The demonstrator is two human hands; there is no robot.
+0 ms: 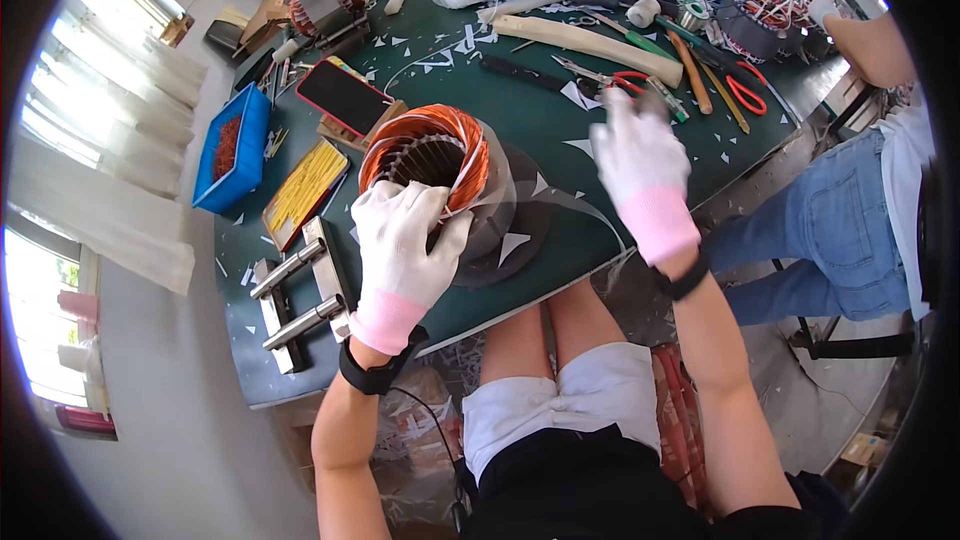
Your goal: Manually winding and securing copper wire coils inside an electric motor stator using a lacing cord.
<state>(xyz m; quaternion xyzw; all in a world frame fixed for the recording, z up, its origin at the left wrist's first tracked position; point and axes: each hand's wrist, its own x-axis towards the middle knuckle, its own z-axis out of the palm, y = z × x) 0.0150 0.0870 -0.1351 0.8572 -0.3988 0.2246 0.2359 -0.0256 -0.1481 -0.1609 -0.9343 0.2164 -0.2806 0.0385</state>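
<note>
A motor stator (492, 202), a grey metal ring with orange copper windings around its upper rim, stands on a dark round base at the table's near edge. My left hand (408, 240), in a white glove with a pink cuff, is closed over the near rim of the stator, fingers bent into its bore. My right hand (643, 158), gloved the same way, hovers over the table to the right, apart from the stator. Just beyond its fingertips lie pliers with red handles (628, 81). Motion smears those fingers, so whether they touch or hold anything is unclear.
Left of the stator are a phone (343, 98), a tray of yellow strips (308, 190), a blue bin (230, 145) and a metal frame with two rods (305, 290). Farther off lie a pale wooden bar (590, 48) and red-handled scissors (746, 92). A co-worker (830, 210) stands at right.
</note>
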